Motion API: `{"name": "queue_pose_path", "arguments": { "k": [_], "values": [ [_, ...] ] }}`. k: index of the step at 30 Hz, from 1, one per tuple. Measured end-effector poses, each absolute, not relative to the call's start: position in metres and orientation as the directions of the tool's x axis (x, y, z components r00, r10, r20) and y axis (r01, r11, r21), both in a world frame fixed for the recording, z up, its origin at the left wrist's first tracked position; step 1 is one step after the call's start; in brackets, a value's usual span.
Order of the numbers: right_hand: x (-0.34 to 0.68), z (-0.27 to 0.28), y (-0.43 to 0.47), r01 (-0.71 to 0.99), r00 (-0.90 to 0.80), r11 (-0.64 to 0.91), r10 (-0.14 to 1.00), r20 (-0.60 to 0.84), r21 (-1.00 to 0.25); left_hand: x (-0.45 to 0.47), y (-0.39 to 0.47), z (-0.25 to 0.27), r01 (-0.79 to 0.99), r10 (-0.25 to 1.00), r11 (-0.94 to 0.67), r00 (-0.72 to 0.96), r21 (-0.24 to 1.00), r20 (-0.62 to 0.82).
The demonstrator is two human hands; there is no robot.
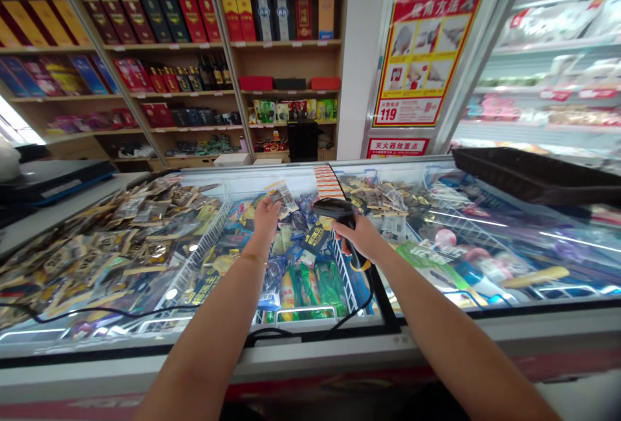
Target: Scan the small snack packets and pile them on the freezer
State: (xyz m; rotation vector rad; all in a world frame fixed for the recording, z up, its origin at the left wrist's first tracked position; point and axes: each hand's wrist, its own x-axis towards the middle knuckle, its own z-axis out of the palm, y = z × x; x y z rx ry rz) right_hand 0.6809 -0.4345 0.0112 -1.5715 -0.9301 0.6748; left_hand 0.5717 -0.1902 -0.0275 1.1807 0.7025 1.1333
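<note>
My left hand point(266, 217) pinches a small flat packet point(285, 198) at its lower left, holding it up above the glass top of a chest freezer point(233, 355). My right hand point(359, 237) is wrapped round the handle of a black barcode scanner point(334, 209). The scanner's head points left toward the packet, with a gap between them. From the scanner a black cable point(369, 295) runs down to the freezer's front edge. Many similar packets point(145, 214) lie spread and heaped on the left side of the glass.
Under the glass, wire baskets point(347, 279) hold bagged frozen goods point(310, 285). A second heap of packets point(376, 194) lies behind the scanner. A dark tray point(533, 172) rests at the right. Shelves of boxed goods point(194, 17) and a red poster point(434, 39) stand behind.
</note>
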Motion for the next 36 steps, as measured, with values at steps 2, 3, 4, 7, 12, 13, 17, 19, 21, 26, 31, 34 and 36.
{"name": "queue_pose_path", "arguments": {
  "k": [2,3,4,7,12,13,17,19,21,26,31,34,36],
  "values": [
    [0.678,0.015,-0.437,0.238,0.510,-0.056,0.857,0.076,-0.970,0.570,-0.191,-0.028,-0.320,0.945,-0.004,0.308,0.947,0.108],
    [0.676,0.017,-0.438,0.260,0.504,-0.062,0.860,0.080,-0.964,0.570,-0.190,-0.028,-0.336,0.946,0.003,0.307,0.942,0.106],
    [0.674,0.019,-0.439,0.282,0.501,-0.072,0.861,0.082,-0.957,0.570,-0.190,-0.029,-0.352,0.945,0.009,0.309,0.936,0.108],
    [0.667,0.026,-0.441,0.317,0.509,-0.100,0.857,0.080,-0.943,0.569,-0.187,-0.032,-0.376,0.939,0.010,0.321,0.927,0.121],
    [0.665,0.029,-0.442,0.325,0.507,-0.106,0.858,0.079,-0.940,0.570,-0.187,-0.033,-0.337,0.943,-0.011,0.311,0.942,0.122],
    [0.665,0.028,-0.442,0.333,0.504,-0.106,0.860,0.082,-0.937,0.570,-0.186,-0.034,-0.322,0.945,-0.016,0.306,0.947,0.120],
    [0.668,0.024,-0.442,0.335,0.499,-0.103,0.863,0.084,-0.937,0.570,-0.184,-0.037,-0.314,0.948,-0.027,0.294,0.949,0.124],
    [0.669,0.022,-0.441,0.305,0.501,-0.097,0.862,0.073,-0.947,0.570,-0.182,-0.039,-0.326,0.943,-0.034,0.304,0.945,0.139],
    [0.671,0.021,-0.439,0.253,0.507,-0.089,0.860,0.054,-0.963,0.570,-0.181,-0.041,-0.331,0.940,-0.037,0.308,0.943,0.145],
    [0.692,0.028,-0.445,0.057,0.599,-0.071,0.800,-0.023,-0.996,0.575,-0.184,-0.034,-0.283,0.960,-0.004,0.267,0.959,0.083],
    [0.745,0.043,-0.495,0.033,0.748,-0.056,0.664,-0.013,-0.998,0.614,-0.208,-0.014,-0.258,0.908,0.162,0.417,0.952,-0.042],
    [0.783,0.043,-0.537,0.013,0.834,-0.063,0.551,-0.024,-0.998,0.661,-0.239,-0.002,-0.248,0.823,0.205,0.568,0.947,-0.030],
    [0.805,0.040,-0.564,0.011,0.872,-0.071,0.489,-0.025,-0.997,0.698,-0.265,0.005,-0.224,0.774,0.211,0.632,0.951,-0.023]
  ]
}}
